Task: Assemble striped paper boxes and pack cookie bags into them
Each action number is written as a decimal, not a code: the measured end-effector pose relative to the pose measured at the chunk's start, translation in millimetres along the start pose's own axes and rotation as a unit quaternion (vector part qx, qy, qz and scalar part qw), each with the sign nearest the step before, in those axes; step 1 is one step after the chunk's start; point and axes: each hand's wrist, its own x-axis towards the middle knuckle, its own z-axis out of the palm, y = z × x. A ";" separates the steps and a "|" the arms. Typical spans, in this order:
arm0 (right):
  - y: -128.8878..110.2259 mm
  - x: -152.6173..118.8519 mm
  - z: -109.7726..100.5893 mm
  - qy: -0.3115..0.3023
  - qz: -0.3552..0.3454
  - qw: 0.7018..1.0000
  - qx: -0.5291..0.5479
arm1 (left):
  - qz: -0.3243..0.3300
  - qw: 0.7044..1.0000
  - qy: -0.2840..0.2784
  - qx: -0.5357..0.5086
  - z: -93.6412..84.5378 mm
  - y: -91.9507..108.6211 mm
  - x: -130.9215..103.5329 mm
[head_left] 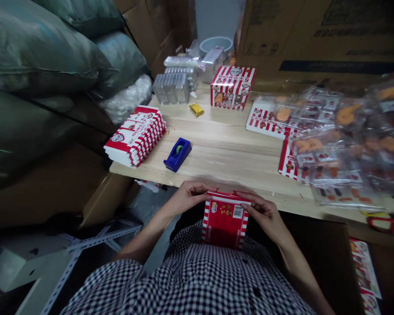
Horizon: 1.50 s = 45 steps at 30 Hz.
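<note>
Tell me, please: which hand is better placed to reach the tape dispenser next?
Left, probably. The left hand is nearer the dispenser, which lies ahead on the table; the right hand is farther. Both hold the box, so left would release first.

So on my feed the wearer's got a black-and-white checked shirt (pixel 197 284) on, small gingham-type checks that look squashed together toward the waist. Left sleeve (pixel 118 273) is loose and stops around the elbow, so the forearms (pixel 159 225) are bare. I can see a couple of dark spots (pixel 256 291) down the front, probably buttons, too blurry to swear to. Left hand (pixel 191 197) and right hand (pixel 262 212) are both bare, and whatever's on the legs (pixel 183 218) looks black.
</note>
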 end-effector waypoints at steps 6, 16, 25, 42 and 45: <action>6.7 2.6 7.0 0.004 0.020 0.999 0.027 | 0.007 1.000 0.015 0.003 -3.6 -12.2 6.5; -34.0 35.8 -0.1 0.139 -0.165 0.975 -0.043 | 0.127 0.990 0.020 0.048 7.3 28.2 56.8; -49.6 -1.3 7.9 0.178 -0.190 0.965 -0.041 | 0.209 0.969 0.029 0.126 24.5 39.0 33.1; -25.9 26.3 17.4 0.242 -0.284 0.925 -0.079 | 0.200 0.956 0.211 0.031 84.9 30.7 51.3; -21.7 30.1 13.2 0.236 -0.298 0.920 -0.098 | 0.209 0.951 0.220 0.058 84.0 31.7 55.9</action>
